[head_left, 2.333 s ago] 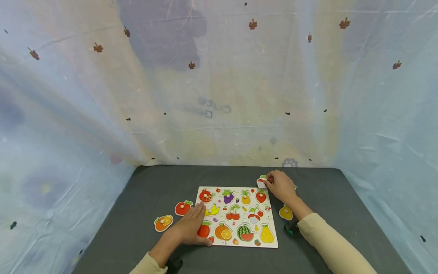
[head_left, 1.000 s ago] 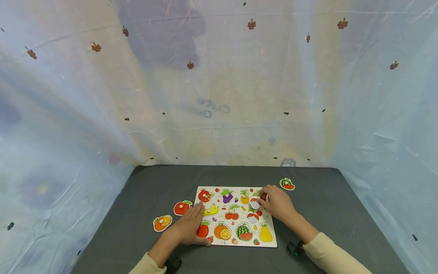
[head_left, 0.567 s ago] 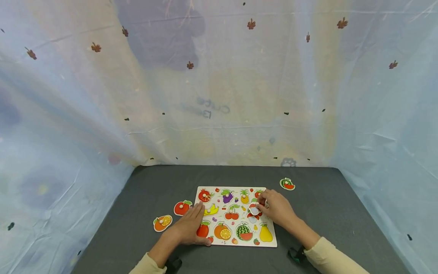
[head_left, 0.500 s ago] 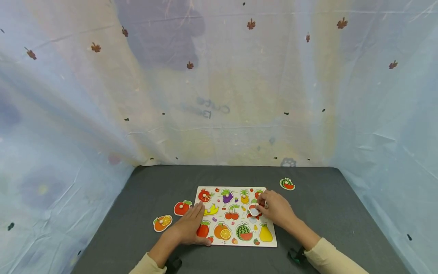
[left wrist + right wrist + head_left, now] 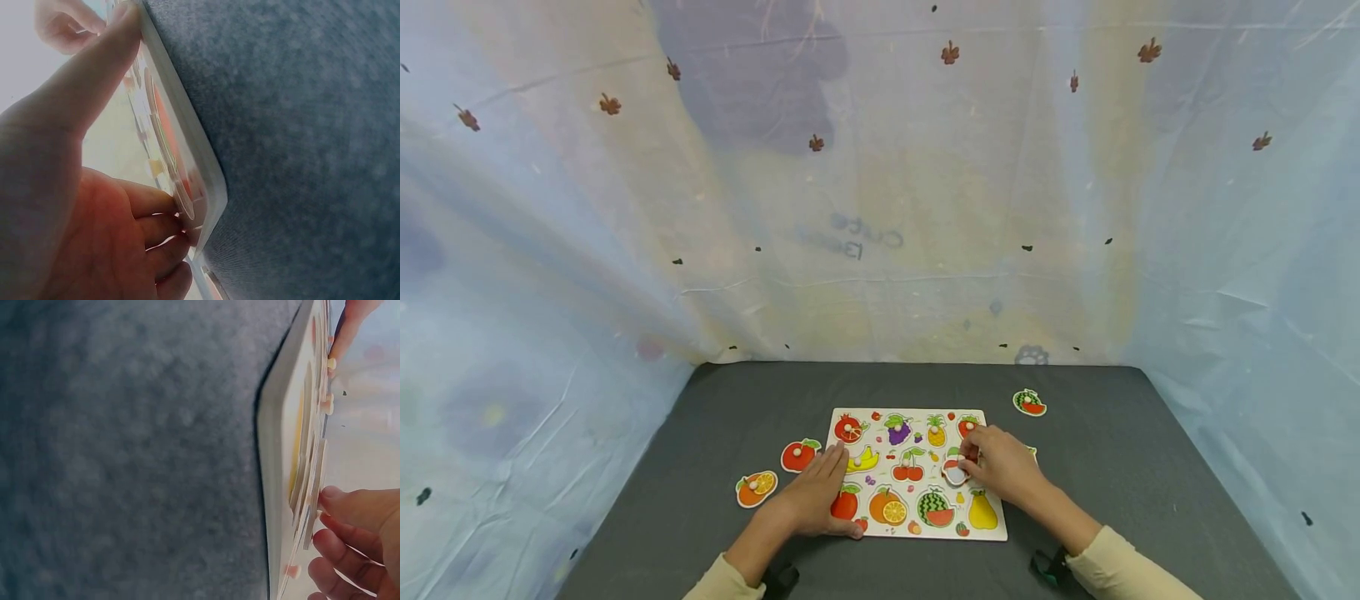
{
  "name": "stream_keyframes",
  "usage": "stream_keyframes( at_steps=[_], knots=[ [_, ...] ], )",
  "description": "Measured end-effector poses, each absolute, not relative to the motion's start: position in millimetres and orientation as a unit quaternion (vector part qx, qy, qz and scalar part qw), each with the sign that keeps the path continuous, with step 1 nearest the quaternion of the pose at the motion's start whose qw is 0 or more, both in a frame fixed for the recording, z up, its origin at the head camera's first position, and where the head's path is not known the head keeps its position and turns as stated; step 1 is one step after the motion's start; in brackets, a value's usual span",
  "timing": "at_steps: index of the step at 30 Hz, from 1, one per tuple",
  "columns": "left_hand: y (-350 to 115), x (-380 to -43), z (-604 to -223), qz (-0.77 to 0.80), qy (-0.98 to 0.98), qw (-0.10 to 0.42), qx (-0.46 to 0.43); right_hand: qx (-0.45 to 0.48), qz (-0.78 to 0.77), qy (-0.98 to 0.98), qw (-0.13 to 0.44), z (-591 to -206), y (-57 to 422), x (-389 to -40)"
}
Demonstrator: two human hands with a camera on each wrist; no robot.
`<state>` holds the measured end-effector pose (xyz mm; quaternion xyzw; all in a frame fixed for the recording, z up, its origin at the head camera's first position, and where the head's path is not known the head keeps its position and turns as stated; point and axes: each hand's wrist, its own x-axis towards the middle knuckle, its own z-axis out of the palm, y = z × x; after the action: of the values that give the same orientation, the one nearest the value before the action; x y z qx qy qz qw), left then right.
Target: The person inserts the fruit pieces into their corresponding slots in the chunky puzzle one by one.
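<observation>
The white fruit knob-puzzle board (image 5: 1002, 533) lies on the dark table. My right hand (image 5: 1007, 471) pinches a red-and-white lychee-like puzzle piece (image 5: 955, 474) with thumb and fingers over its matching picture at the right of the board. In the right wrist view, this piece (image 5: 317, 494) sits at the board's surface, standing slightly proud of it. My left hand (image 5: 816, 496) rests on the board's left edge, fingers extended, thumb along the front edge. Strawberry, pineapple, grapes, pomegranate and banana pieces with knobs sit in the board; the apple, orange, watermelon and pear spots show no knobs.
Left of the board lie a red apple-like piece (image 5: 800, 456) and an orange piece (image 5: 756, 489). A watermelon piece (image 5: 1030, 403) lies behind on the right. A yellow-green piece (image 5: 1032, 451) is mostly hidden by my right hand. A patterned curtain (image 5: 880, 208) surrounds the table (image 5: 730, 408).
My right hand has carried the lychee-like piece from beyond the board's back right corner, over the strawberry, then down and toward me onto its matching picture. The left hand has stayed in place.
</observation>
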<state>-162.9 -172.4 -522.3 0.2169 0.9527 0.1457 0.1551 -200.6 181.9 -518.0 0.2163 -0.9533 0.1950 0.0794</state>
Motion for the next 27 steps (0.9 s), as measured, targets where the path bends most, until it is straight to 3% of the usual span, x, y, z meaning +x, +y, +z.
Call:
stream_keyframes(
  at_steps=[27],
  knots=[
    [-172.8,-161.0,-521.1,0.15,0.952,0.155,0.218,0.25,0.208,-0.943,0.072,-522.7,182.1,-201.0]
  ],
)
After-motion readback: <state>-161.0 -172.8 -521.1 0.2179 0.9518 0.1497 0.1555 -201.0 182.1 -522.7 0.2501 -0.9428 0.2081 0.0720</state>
